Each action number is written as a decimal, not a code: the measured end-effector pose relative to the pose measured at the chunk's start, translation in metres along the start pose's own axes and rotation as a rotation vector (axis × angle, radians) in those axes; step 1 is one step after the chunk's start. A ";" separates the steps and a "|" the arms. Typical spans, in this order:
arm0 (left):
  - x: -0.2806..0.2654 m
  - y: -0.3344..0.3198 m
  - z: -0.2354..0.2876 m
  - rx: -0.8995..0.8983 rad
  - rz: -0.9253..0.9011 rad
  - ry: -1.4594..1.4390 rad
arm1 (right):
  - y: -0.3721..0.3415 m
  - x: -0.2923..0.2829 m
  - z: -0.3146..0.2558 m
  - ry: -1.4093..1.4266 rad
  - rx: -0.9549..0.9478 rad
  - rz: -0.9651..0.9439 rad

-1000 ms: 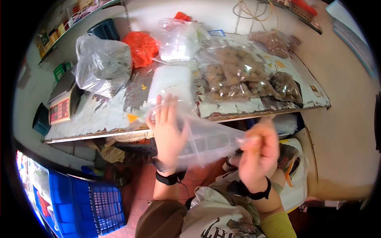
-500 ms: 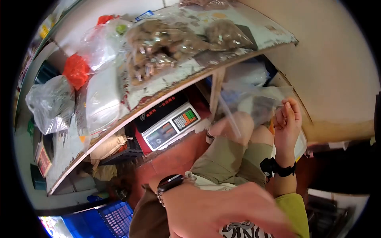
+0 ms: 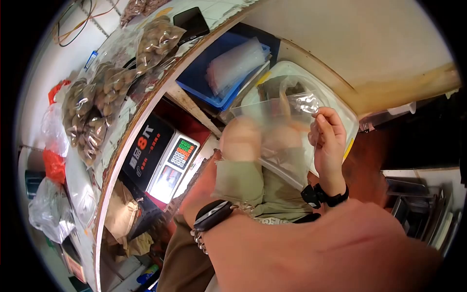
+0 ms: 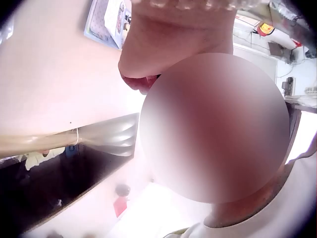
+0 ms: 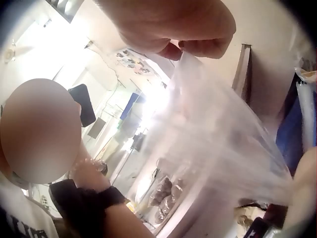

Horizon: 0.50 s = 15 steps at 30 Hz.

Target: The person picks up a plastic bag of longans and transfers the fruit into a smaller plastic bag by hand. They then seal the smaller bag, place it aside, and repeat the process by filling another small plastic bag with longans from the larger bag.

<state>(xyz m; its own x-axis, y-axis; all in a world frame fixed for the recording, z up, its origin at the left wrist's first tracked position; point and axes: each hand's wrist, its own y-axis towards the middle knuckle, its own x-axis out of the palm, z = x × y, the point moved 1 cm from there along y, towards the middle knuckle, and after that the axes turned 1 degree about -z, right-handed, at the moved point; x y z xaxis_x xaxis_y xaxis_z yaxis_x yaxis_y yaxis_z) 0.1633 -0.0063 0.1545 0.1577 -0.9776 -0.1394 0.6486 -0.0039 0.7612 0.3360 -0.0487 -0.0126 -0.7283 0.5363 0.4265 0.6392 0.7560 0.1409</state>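
My right hand (image 3: pixel 330 141) pinches the upper edge of a clear plastic bag (image 3: pixel 287 131), which hangs over the knees in the head view. In the right wrist view, the thin bag (image 5: pixel 218 139) spreads down from the fingertips. My left hand (image 3: pixel 311 243) is raised close to the head camera, large and blurred, with its fingers out of sight there. At the top of the left wrist view that hand (image 4: pixel 178 37) bends near the person's blurred face; whether it holds anything, I cannot tell.
A white tub (image 3: pixel 340 102) stands beyond the bag. Next to it a blue bin (image 3: pixel 194 82) holds stacked clear bags (image 3: pixel 233 65). A digital scale (image 3: pixel 172 168) sits under the table, beside a black box (image 3: pixel 146 151). Bags of brown round items (image 3: pixel 158 41) lie on the tabletop.
My left hand has left the plastic over the table and risen towards the face. My right hand has carried the clear bag off to the right, over the knees. The head view has turned right.
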 end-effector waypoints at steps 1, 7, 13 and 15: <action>-0.002 0.003 0.000 -0.018 -0.016 0.031 | 0.001 -0.001 0.001 0.003 -0.002 0.009; -0.022 0.014 0.001 -0.104 -0.130 0.183 | 0.004 0.005 0.014 0.002 0.046 0.023; -0.045 -0.069 0.047 0.091 0.335 0.276 | 0.003 0.013 0.024 -0.052 0.072 -0.037; -0.043 -0.073 0.042 0.126 0.448 0.279 | 0.005 0.015 0.026 -0.086 0.076 -0.011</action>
<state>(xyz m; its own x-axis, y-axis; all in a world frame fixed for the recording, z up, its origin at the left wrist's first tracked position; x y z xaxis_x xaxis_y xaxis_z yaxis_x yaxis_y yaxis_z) 0.0781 0.0270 0.1315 0.6009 -0.7966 0.0664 0.3812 0.3586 0.8521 0.3213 -0.0271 -0.0287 -0.7556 0.5557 0.3468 0.6131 0.7863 0.0758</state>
